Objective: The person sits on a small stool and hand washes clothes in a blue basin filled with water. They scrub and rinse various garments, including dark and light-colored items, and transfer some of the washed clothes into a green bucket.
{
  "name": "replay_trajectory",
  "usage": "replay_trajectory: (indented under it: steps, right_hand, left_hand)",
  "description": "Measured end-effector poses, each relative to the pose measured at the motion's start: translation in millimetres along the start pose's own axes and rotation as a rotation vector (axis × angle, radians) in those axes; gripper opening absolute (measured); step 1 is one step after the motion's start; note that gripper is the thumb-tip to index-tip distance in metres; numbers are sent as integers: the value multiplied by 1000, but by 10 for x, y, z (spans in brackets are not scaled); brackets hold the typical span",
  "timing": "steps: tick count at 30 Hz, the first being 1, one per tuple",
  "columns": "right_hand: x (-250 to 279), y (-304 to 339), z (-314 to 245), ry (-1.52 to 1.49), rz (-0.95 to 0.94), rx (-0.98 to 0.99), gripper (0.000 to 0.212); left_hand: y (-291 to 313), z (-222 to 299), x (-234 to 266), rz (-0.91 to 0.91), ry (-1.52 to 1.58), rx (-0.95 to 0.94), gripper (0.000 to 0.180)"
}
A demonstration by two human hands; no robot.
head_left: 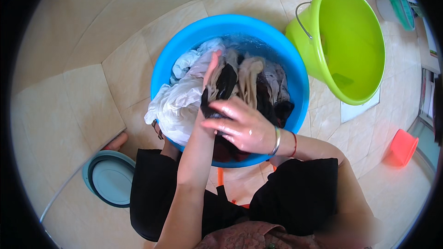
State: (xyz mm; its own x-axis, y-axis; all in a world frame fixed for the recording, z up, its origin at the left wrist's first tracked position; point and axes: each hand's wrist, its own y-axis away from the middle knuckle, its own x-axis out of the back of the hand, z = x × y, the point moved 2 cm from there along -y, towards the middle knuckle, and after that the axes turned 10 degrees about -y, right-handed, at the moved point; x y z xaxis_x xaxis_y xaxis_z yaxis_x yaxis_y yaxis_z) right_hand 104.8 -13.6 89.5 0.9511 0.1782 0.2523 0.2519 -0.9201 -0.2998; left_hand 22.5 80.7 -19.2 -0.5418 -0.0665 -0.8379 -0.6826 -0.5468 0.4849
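A blue tub point(161, 60) holds water and a heap of wet laundry. My left hand point(212, 64) reaches in edge-on beside a black and beige cloth point(227, 80). One digit shows stretched straight, and the cloth hides the other fingers. My right hand point(244, 127), wet and with some foam on it, has its fingers curled round a black part of the cloth against my left wrist. White fabric point(177, 108) hangs over the tub's left rim. Beige cloth point(250, 76) and dark and grey pieces lie to the right.
A lime green bucket point(300, 41) with a metal handle touches the tub's right side. A grey-blue folding basin point(99, 161) is at the lower left. A red plastic container point(404, 147) stands on the tiled floor point(318, 129) at far right. My knees flank the tub's near side.
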Motion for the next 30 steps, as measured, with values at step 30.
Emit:
replay_trajectory:
  steps: [30]
  right_hand:
    - [85,-157,703,83,482,-19,14]
  left_hand:
    - [271,-243,139,457,-410,-426,19]
